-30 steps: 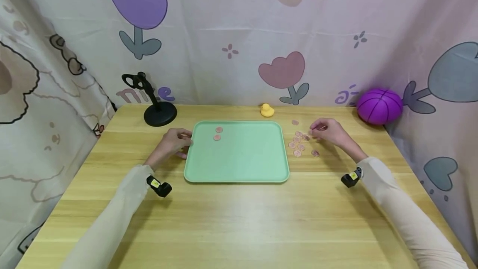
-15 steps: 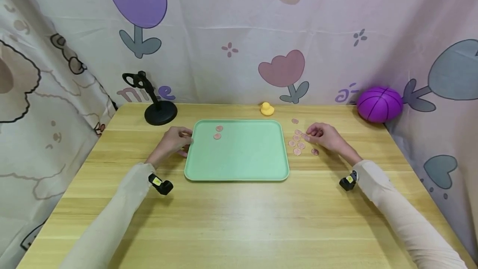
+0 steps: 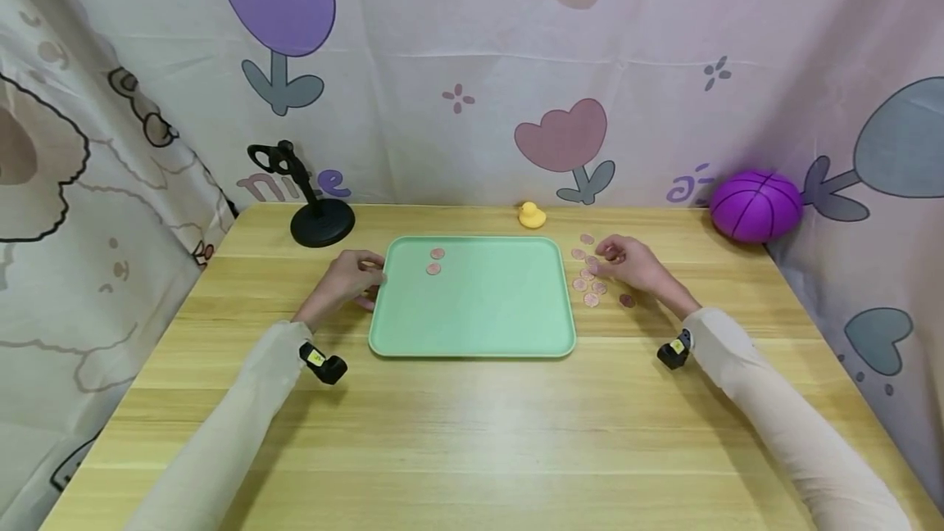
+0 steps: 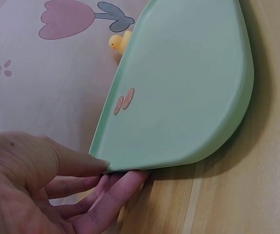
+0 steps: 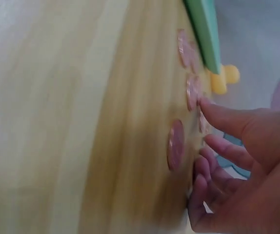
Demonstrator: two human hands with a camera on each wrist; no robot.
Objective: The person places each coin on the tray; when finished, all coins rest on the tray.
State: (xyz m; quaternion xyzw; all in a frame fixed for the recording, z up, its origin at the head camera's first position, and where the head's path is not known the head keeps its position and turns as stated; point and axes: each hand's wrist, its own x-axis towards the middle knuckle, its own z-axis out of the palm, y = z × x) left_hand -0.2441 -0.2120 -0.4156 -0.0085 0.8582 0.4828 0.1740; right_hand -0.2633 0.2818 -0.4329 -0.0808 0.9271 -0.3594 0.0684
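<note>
My left hand [image 3: 352, 279] pinches the left rim of a light green tray [image 3: 472, 334], thumb on the rim and fingers below it in the left wrist view. Two copper-coloured coins lie flat near the tray's back left corner, one coin [image 3: 437, 253] behind the other coin [image 3: 433, 269]. Right of the tray, several more copper coins [image 3: 591, 300] lie loosely grouped on the table. Over this group is my right hand [image 3: 633, 262], its thumb tip beside a coin [image 5: 193, 92] in the right wrist view. Thumb and forefinger stand apart there, with no coin visible between them.
A yellow toy duck [image 3: 531, 215] stands behind the tray on the wooden table [image 3: 472, 441]. A black stand [image 3: 322, 222] is at the back left, a purple ball [image 3: 756, 206] at the back right. A patterned curtain [image 3: 413, 146] hangs behind.
My right hand has moved left over the coins. A coin now shows at the group's back left, close to the tray, where none showed before. My left hand keeps its hold on the rim.
</note>
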